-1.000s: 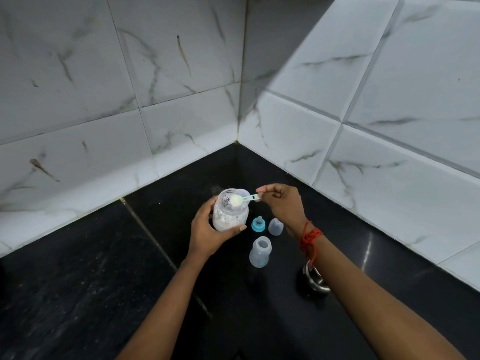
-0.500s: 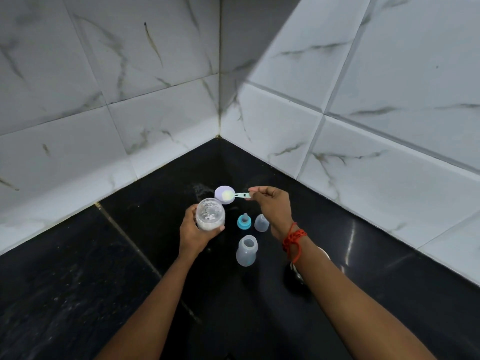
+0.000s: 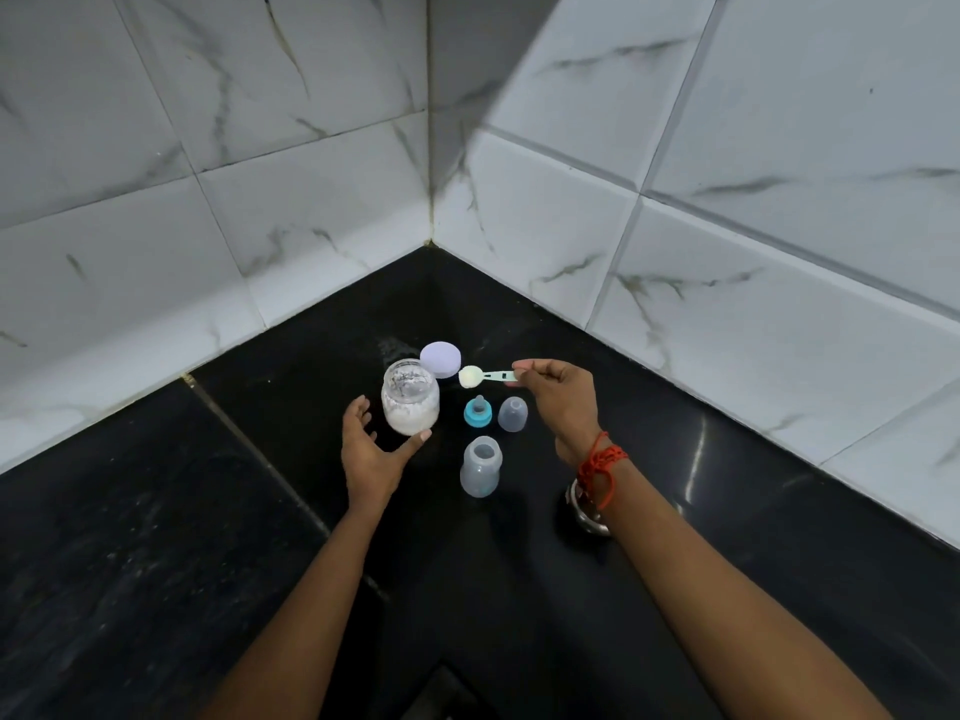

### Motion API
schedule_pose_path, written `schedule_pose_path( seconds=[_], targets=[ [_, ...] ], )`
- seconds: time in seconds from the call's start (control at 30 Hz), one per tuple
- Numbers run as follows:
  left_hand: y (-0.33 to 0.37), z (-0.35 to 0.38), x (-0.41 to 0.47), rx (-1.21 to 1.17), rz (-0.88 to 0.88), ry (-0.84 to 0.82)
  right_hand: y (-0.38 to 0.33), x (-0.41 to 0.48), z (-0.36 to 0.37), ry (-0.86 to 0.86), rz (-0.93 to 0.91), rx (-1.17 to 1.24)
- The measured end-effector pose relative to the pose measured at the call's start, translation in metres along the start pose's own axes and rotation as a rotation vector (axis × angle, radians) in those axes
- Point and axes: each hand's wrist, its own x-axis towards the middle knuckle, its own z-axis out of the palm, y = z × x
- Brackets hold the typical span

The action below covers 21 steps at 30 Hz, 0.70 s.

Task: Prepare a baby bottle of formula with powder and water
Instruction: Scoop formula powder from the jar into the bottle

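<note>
a single head-worn wide-angle view looks forward and steeply down from above into the tiled wall corner (image 3: 429,220), over the dark table (image 3: 156,537), both forearms reaching in from the bottom edge.

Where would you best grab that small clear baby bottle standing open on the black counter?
Grip the small clear baby bottle around its rounded lower body, coming from the left side with the free left hand. It stands upright with its mouth open, so a side hold likely leaves the opening clear for the heaped scoop.
</note>
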Motion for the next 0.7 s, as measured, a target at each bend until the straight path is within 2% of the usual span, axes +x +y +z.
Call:
schedule_pose_path(
  seconds=[0.1, 0.27, 0.47, 0.7],
  targets=[
    [-0.003, 0.001, -0.041, -0.014, -0.004, 0.057, 0.005, -0.006, -0.012, 0.010, 0.000, -0.011],
    [-0.012, 0.021, -0.084, 0.043, 0.061, -0.220, 0.009, -0.019, -0.023, 0.039, -0.010, -0.030],
    [0.001, 0.043, -0.085, 0.056, 0.090, -0.388, 0.011, -0.036, -0.032, 0.095, -0.018, -0.045],
    [0.004, 0.044, -0.087, 0.078, 0.096, -0.326, 0.016, -0.046, -0.044, 0.102, -0.036, -0.043]
  ],
)
